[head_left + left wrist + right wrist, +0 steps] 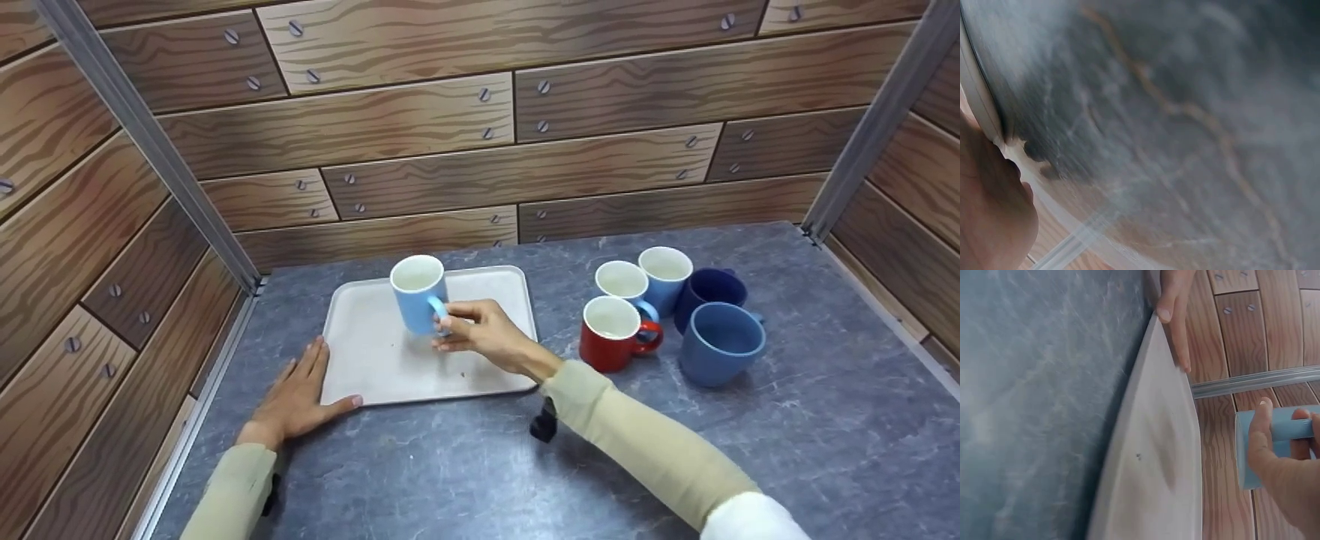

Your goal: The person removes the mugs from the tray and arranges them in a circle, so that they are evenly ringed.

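A light blue mug (415, 296) with a white inside is over the beige tray (390, 375). My right hand (484, 334) grips its handle (438, 307) with thumb and fingers. In the right wrist view, wall shows between the bottom of the mug (1246, 461) and the tray (1145, 478), so the mug is held above it. My left hand (296, 394) lies at the tray's near left corner, fingers straight along the left side and thumb at the front edge. The left wrist view shows part of that hand (994, 208) beside the tray rim.
To the right of the tray stand a red mug (604, 346), two light blue mugs (626, 276) (667, 289), a dark blue mug (684, 307) and a wide blue mug (712, 360), close together. Wood-patterned walls (420, 172) enclose the grey table (465, 465).
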### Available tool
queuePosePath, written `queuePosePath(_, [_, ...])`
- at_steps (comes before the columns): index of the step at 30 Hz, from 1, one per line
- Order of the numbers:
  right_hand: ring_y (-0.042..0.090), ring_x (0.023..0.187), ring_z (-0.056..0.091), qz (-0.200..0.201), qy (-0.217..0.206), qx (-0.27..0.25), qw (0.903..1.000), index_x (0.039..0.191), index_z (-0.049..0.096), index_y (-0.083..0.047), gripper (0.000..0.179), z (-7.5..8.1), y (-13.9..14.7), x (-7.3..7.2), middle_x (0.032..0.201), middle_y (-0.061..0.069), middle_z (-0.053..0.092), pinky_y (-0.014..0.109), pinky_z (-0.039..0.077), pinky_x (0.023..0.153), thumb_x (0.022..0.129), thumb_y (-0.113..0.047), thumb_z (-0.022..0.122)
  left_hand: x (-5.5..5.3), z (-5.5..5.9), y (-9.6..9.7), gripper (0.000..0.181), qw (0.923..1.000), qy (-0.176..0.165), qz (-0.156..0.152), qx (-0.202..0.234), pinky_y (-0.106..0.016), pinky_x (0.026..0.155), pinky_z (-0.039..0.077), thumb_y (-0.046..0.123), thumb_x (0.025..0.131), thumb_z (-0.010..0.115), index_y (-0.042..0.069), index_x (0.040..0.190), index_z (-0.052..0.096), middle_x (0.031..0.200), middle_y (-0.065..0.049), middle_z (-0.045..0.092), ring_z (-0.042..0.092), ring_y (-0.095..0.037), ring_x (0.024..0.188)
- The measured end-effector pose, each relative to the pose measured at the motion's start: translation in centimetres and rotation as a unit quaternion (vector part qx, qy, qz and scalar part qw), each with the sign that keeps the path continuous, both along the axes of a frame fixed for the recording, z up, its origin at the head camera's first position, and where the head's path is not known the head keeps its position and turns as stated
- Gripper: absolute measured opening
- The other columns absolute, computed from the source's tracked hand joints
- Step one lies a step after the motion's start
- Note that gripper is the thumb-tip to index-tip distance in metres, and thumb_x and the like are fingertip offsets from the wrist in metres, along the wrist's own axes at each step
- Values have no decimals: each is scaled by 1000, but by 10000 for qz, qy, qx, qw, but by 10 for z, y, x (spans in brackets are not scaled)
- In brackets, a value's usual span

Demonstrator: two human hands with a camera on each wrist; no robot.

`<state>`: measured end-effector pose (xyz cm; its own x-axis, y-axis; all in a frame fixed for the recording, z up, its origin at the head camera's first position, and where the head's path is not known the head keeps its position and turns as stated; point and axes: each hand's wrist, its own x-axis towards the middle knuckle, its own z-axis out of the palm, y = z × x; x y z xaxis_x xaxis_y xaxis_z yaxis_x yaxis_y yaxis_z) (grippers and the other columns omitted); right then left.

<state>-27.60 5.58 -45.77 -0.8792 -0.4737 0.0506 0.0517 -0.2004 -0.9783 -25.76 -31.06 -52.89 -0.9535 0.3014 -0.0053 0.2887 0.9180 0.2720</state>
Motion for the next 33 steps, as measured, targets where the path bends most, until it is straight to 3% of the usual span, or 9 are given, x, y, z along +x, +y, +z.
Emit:
queuePosePath(6, [21,98,78,96,-18,-637,9979,127,62,19,30,-5,14,12,98,8,71,40,63,100,110,-5,56,-1,-1,0,124,10000,-52,35,-2,-64,133,14,80,91,60,-3,169,13,179,-21,9,13,-42,165])
queuePosePath(11, [22,99,78,293,13,-1011,9944,111,67,2,16,-6,22,21,92,4,70,42,62,100,112,-7,53,-2,-2,-1,123,10000,-20,26,41,-63,133,14,79,91,62,-3,169,13,179,-21,9,13,-42,165])
queuePosePath(20, [21,95,76,615,505,-885,9929,103,55,-8,18,-9,35,34,84,5,63,41,63,95,114,-11,41,-2,-1,0,123,10000,-65,24,28,-63,133,13,80,91,61,-2,170,13,179,-20,9,11,-40,166])
queuePosePath(27, [21,90,75,308,693,-903,9930,98,53,-8,27,-11,41,49,79,5,60,42,63,92,117,-19,38,-1,-1,0,123,10000,-44,41,38,-63,133,13,79,91,61,-1,170,13,179,-19,8,11,-40,166])
queuePosePath(33, [17,91,75,58,1007,-739,9922,96,54,-10,28,-14,56,60,78,1,60,35,62,89,117,-19,39,-1,-1,-1,123,10000,-81,32,10,-63,133,12,79,91,61,-1,170,12,179,-19,8,12,-41,166])
